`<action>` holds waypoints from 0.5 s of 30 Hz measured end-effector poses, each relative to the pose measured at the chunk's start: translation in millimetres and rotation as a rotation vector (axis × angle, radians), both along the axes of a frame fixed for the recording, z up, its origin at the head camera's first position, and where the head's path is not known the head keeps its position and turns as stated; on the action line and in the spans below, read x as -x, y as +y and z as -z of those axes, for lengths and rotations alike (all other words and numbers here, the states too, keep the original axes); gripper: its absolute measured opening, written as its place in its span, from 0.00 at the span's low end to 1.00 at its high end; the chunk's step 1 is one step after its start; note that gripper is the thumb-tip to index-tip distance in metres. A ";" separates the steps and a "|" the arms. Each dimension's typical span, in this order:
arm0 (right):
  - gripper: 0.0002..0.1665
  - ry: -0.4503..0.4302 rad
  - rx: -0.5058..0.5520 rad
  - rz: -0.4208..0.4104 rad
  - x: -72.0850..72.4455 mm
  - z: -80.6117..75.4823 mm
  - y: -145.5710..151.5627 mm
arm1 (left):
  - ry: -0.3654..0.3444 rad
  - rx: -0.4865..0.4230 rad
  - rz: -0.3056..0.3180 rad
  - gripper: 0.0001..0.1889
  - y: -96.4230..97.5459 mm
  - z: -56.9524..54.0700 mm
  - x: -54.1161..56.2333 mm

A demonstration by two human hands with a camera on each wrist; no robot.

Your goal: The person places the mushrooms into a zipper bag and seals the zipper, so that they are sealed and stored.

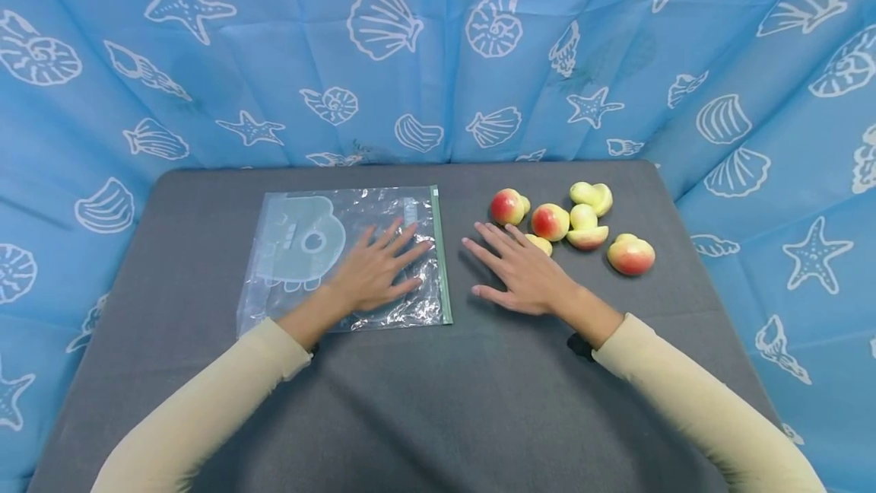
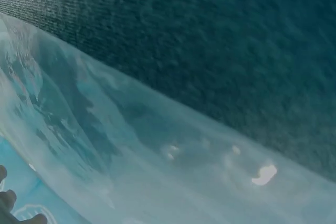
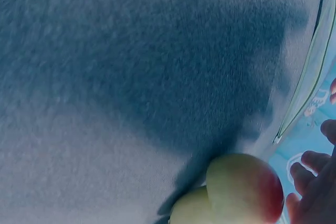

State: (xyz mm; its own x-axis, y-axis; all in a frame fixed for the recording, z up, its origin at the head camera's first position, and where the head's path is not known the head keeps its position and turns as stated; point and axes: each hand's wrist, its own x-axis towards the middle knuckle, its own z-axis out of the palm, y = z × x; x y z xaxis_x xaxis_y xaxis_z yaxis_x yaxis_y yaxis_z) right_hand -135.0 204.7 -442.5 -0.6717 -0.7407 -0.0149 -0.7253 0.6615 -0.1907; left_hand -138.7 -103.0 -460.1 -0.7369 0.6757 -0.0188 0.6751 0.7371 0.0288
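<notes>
A clear plastic zip bag [image 1: 356, 249] with a pale cartoon print and a green zip edge [image 1: 440, 257] lies flat on the table. Over its right half is my left hand [image 1: 369, 272], fingers spread and straight; whether it touches the plastic I cannot tell. My right hand [image 1: 523, 272] hovers or rests palm down to the right of the bag, fingers straight, holding nothing. Just beyond it are several yellow-and-red fruits that look like peaches or mangoes, among them one red-cheeked fruit [image 1: 550, 222] and a partly hidden one [image 1: 540, 243]. The right wrist view shows one fruit [image 3: 244, 190] near the fingers.
A dark grey cloth covers the table [image 1: 438, 402]. Blue curtains [image 1: 274, 59] with white shell and starfish prints hang behind and at both sides. One fruit [image 1: 631, 255] lies apart at the right of the group.
</notes>
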 end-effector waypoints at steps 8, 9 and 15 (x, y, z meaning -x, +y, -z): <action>0.43 0.025 -0.045 -0.027 -4.5 8.5 -7.0 | -0.029 -0.006 -0.007 0.34 7.5 0.6 2.6; 0.43 0.023 -0.051 -0.027 -5.2 9.2 -8.1 | -0.035 -0.007 -0.007 0.34 8.6 0.7 3.0; 0.43 0.022 -0.074 -0.044 -6.9 12.9 -13.9 | -0.080 -0.016 -0.001 0.32 13.3 1.0 5.3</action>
State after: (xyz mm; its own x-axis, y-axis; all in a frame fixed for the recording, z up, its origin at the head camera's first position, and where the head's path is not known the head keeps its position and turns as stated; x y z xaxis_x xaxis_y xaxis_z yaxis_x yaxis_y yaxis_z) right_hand -128.1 190.8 -455.4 -0.6390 -0.7671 -0.0562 -0.7577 0.6404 -0.1256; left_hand -144.0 -89.7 -461.1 -0.7340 0.6759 -0.0669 0.6697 0.7366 0.0940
